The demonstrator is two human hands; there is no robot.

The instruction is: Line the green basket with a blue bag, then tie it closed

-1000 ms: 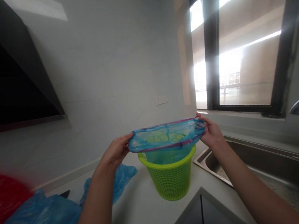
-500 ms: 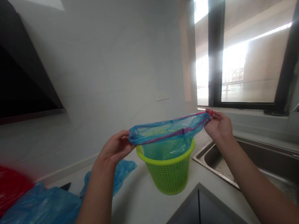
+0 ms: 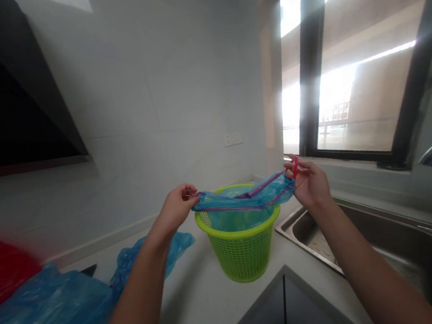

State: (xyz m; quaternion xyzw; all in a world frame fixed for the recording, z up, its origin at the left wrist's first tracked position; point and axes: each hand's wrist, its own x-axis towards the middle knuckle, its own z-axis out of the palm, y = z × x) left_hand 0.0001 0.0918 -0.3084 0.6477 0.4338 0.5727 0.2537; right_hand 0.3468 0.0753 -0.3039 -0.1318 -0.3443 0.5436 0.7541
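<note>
A grey wall (image 3: 155, 86) rises behind our pale worktop (image 3: 198, 296), with a window (image 3: 361, 87) at the right and a steel sink (image 3: 362, 219) below it. Along the left we have a heap of blue plastic (image 3: 51, 315), and a red bag (image 3: 5, 274) just beyond it. Left of the sink, our green basket (image 3: 244, 256) stands upright. Our blue bag (image 3: 227, 204) is stretched over the basket's mouth, its lower part hanging inside. The bag lies right of our left hand (image 3: 180, 203), whose grip is narrow, thumb and fingertips pinching its near end. It lies left of our right hand (image 3: 310, 183), whose grip holds the other end a little higher. Purple bands (image 3: 238, 209) run along the bag's opening, which sags between our hands, and a red loop (image 3: 296, 167) shows at our right fingers
</note>
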